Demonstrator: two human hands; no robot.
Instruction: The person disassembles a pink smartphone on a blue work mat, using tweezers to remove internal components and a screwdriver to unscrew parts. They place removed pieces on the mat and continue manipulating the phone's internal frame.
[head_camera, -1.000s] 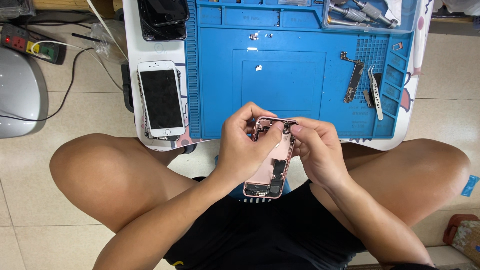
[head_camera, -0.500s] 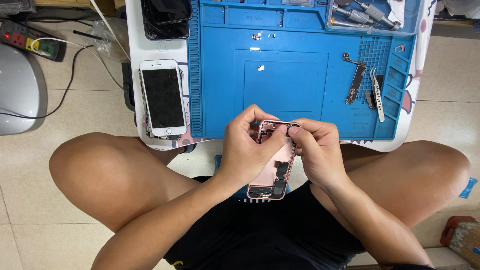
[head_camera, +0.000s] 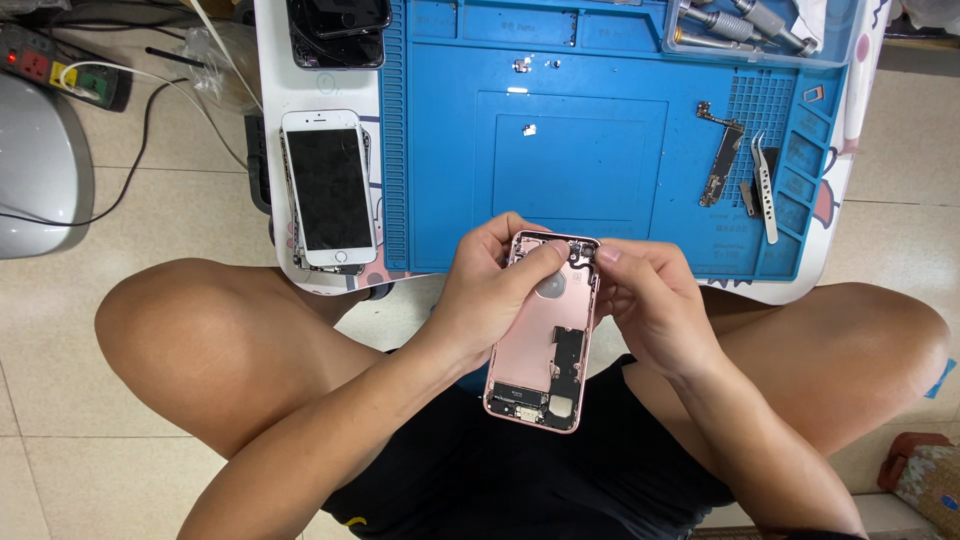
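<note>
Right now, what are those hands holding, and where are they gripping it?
A pink phone housing, opened and stripped, gripped at its top end: left hand on the left edge, right hand pinching the top right corner.

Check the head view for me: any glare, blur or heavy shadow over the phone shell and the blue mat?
Head view: lighting is even and soft; the pink phone shell is sharp, held by the left hand and right hand. Faint sheen on the blue mat, no washout. Mild glare on the white phone screen. Only soft shadow beneath the hands.

Both hands, left (head_camera: 492, 288) and right (head_camera: 652, 300), grip a pink phone housing (head_camera: 542, 335) above the blue mat (head_camera: 560, 130).
</note>
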